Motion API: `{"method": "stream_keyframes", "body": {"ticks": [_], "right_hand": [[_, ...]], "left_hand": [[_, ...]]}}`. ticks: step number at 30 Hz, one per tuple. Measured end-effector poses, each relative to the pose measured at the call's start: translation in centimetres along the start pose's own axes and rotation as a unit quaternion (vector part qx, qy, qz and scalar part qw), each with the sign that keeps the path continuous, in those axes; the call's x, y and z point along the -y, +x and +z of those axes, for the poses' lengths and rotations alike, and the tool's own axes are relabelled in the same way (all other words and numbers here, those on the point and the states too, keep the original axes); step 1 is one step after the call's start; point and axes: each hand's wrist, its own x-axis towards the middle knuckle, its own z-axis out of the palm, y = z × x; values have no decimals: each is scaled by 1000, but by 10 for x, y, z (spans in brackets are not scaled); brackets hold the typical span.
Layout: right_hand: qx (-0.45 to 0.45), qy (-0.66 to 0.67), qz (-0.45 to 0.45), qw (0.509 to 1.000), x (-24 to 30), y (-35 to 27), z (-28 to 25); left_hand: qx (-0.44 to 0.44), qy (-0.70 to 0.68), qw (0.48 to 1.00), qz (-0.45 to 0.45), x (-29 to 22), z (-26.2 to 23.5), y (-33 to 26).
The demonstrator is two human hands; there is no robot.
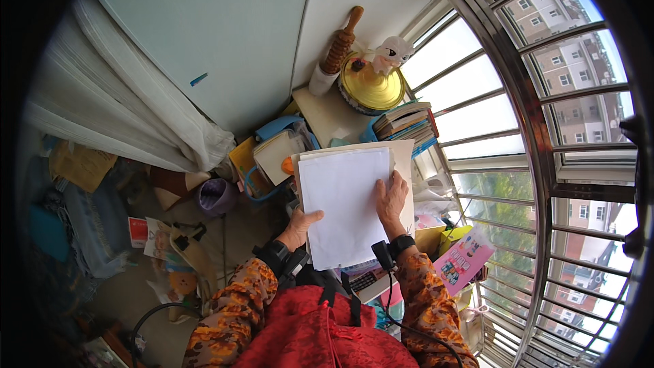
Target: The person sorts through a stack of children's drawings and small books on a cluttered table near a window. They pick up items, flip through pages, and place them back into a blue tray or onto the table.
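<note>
A stack of white paper (pixel 344 197) lies in front of me on a larger cream board or folder (pixel 404 153). My left hand (pixel 298 227) grips the stack's left edge, its thumb on top and its other fingers hidden beneath. At the right edge, my right hand (pixel 392 197) pinches the paper between thumb and fingers, its back turned up over the cream board. The top sheet looks blank. Both wrists wear black straps, and a cable runs from the right one.
Beyond the paper stand a stack of books (pixel 405 123), a gold round tin (pixel 371 85) with a white figurine (pixel 392 54), and a wooden roller (pixel 340 41). A pink booklet (pixel 463 259) leans by the barred window at right. A purple container (pixel 216 197), bags and curtain (pixel 136 95) are at left.
</note>
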Motion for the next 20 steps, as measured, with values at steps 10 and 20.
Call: {"method": "stream_keyframes", "body": {"ticks": [10, 20], "right_hand": [[22, -14, -29, 999, 1, 6, 4], [-87, 150, -7, 985, -31, 14, -53]], "left_hand": [[-3, -15, 1000, -17, 0, 0, -1], [-43, 20, 995, 84, -59, 19, -35]]}}
